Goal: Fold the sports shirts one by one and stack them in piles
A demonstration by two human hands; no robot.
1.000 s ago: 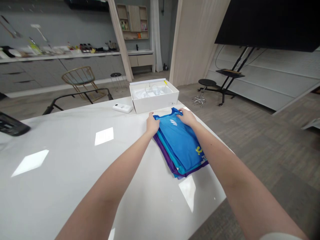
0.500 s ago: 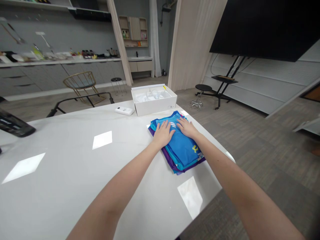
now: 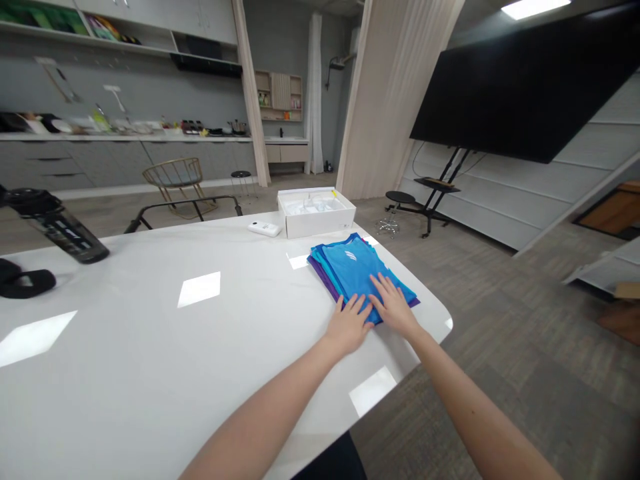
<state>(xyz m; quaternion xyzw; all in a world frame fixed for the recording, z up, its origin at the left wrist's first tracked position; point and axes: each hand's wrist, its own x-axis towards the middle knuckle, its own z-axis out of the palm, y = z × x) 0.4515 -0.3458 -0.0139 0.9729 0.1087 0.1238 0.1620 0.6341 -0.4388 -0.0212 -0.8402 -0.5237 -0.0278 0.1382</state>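
Smoothing, apparently, folded blue-and-purple fabric garments (image 3: pixel 345 272), left hand (image 3: pixel 349 325) and right hand (image 3: pixel 394 309) rest wide, empty, light pressure probably needed next.

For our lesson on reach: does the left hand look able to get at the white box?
Probably yes: the left hand rests on the folded clothes, and nothing tall seems to stand between it and the white box.

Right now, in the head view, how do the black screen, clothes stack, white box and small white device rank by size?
1. Black screen, by far, though farther back
2. Clothes stack, even partly covered
3. White box
4. Small white device, clearly smallest
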